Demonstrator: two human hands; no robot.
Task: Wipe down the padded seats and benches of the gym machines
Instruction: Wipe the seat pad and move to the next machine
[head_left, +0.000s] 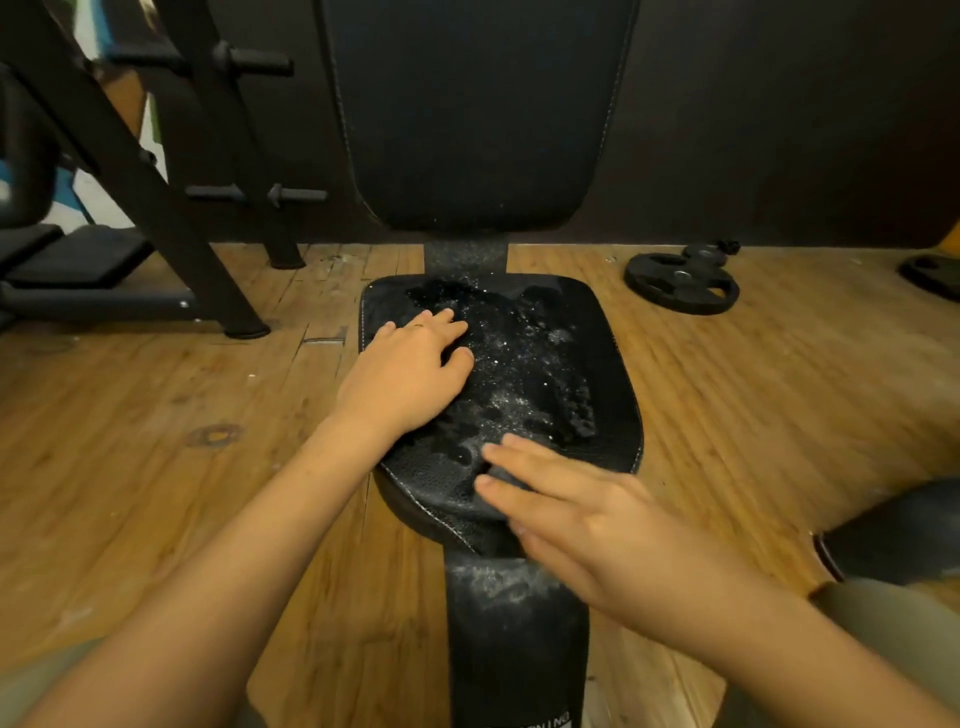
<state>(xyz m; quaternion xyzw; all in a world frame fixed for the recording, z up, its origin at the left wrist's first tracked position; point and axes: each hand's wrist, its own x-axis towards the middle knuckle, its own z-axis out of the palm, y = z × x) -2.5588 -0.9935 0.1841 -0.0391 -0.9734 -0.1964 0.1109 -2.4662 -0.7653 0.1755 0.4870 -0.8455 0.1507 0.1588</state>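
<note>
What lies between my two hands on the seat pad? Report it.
Only the seat pad, wet with white-speckled residue, between left hand and right hand; head view.

A black weight plate lies flat on the worn wood-plank floor near a dark wall, a second plate at the right edge; a black steel rack with horizontal pegs stands at left

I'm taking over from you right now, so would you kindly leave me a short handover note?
Left hand open, resting on the seat, left side.
Right hand open, blurred, flat at the seat's near edge, over a dark wad, maybe a cloth.
Seat wet and speckled white, not yet wiped off.
Backrest looks dry.
Left: finish seat, then backrest and other pads.
</note>
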